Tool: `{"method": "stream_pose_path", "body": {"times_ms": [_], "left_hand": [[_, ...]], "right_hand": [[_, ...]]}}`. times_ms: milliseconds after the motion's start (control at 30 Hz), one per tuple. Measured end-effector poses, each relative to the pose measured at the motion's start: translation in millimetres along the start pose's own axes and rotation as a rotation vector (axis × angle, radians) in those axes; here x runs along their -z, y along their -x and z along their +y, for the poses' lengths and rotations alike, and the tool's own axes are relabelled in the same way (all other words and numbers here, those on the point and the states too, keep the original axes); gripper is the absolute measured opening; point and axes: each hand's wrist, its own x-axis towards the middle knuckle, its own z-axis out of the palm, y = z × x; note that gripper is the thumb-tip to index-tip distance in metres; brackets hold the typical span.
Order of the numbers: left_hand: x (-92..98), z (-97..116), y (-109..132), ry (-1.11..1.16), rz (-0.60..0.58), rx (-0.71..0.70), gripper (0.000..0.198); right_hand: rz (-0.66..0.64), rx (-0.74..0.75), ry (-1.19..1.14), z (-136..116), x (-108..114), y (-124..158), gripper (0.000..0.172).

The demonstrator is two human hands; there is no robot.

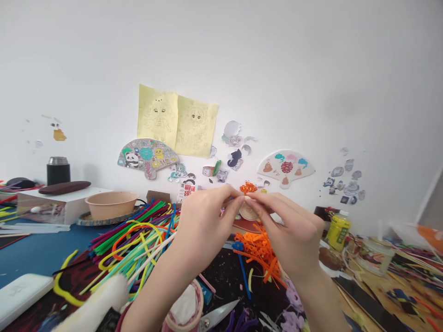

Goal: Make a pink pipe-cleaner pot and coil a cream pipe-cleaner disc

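My left hand (207, 221) and my right hand (294, 223) are raised in front of me, their thumbs and forefingers pinched and meeting at the fingertips. A tiny pale bit shows where they meet, too small to name. Just above the fingertips appears an orange flower-like piece (248, 187); I cannot tell whether it is held or stands behind. Beyond the fingers is a round beige object (248, 212), partly covered by them. Below my hands lies a heap of orange pipe-cleaner pieces (258, 249), with a blue pipe cleaner (244, 274) beside it.
Many coloured pipe cleaners (138, 249) spread left of my hands. Scissors (219, 316) and a pink-rimmed round container (183, 306) lie close in front. A peach bowl (112, 205) stands back left, a yellow bottle (337, 230) and a dark phone (368, 302) at right.
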Motion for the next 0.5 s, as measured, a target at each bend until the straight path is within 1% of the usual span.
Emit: {"method": "stream_pose_path", "body": {"times_ms": [100, 267, 500], "left_hand": [[-0.5, 0.3, -0.2, 0.004, -0.008, -0.006, 0.018], [-0.2, -0.3, -0.4, 0.019, -0.033, -0.017, 0.013], [-4.6, 3.6, 1.1, 0.012, 0.024, 0.019, 0.015]], "right_hand": [[0.001, 0.032, 0.001, -1.2, 0.6, -0.7, 0.007], [-0.004, 0.059, 0.001, -0.1, 1.7, -0.2, 0.007], [0.036, 0.073, 0.021, -2.2, -1.2, 0.5, 0.009]]}}
